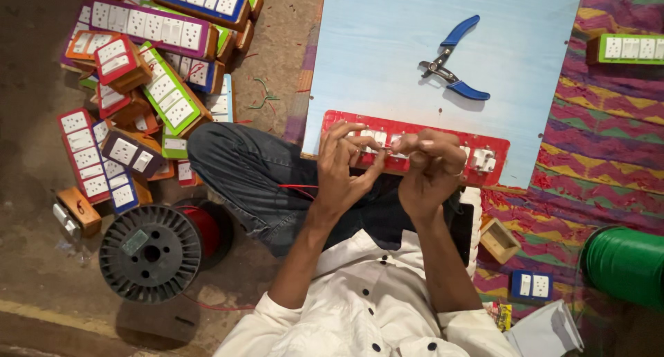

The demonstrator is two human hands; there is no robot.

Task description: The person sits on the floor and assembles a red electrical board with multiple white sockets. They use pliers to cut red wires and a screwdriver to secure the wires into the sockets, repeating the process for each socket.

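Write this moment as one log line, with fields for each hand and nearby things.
left hand: pinching red wire at red switch panel | right hand: fingers on panel | nearby: blue-handled pliers on light blue board

Light is soft, even, prob. from above; pic fairly bright in the middle, dimmer at left and bottom-left over the dirt floor point(41, 274). Pale blue board point(387, 46) is brightest, mild sheen, no hard glare. Pliers point(453, 59) cast a short soft shadow. Focus ok overall; fingertips slightly soft. Corners darken a bit, slight wide-angle bend at edges.
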